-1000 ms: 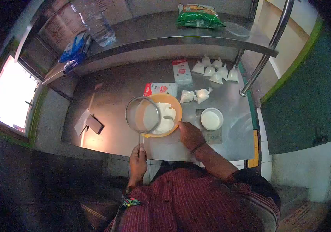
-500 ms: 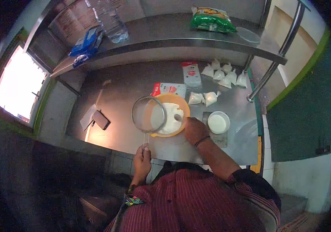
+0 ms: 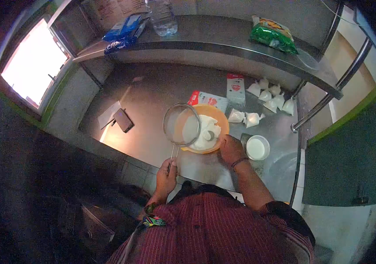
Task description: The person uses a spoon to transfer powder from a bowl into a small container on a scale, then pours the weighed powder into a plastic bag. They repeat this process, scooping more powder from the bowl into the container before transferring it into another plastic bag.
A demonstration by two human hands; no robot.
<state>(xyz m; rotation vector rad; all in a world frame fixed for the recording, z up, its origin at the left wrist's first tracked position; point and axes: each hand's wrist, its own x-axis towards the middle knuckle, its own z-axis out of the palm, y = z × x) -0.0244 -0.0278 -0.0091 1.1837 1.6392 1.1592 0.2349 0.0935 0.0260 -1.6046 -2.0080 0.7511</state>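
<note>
My left hand (image 3: 167, 174) is closed around the handle of a round mesh sieve (image 3: 182, 125), which hangs over the left part of an orange bowl (image 3: 226, 124). White powder (image 3: 205, 127) lies in the bowl, seen partly through the mesh. At the bowl's right rim, my right hand (image 3: 233, 149) is closed on a spoon, whose rounded metal head (image 3: 209, 135) rests in the powder; its handle is mostly hidden by my fingers. Just right of that hand stands a white tub (image 3: 258, 148) with white contents.
Behind the bowl are two red-and-white packages (image 3: 236, 89) and several knotted bags of white powder (image 3: 252, 119). A phone (image 3: 123, 120) lies on the steel table to the left. The shelf (image 3: 205, 37) above holds a bottle (image 3: 162, 18), blue packets (image 3: 124, 34) and a green bag (image 3: 273, 35).
The view has shifted and tilted, so the whole scene sits further right. My hands keep their holds on the sieve and the spoon; the sieve stays over the bowl's left side.
</note>
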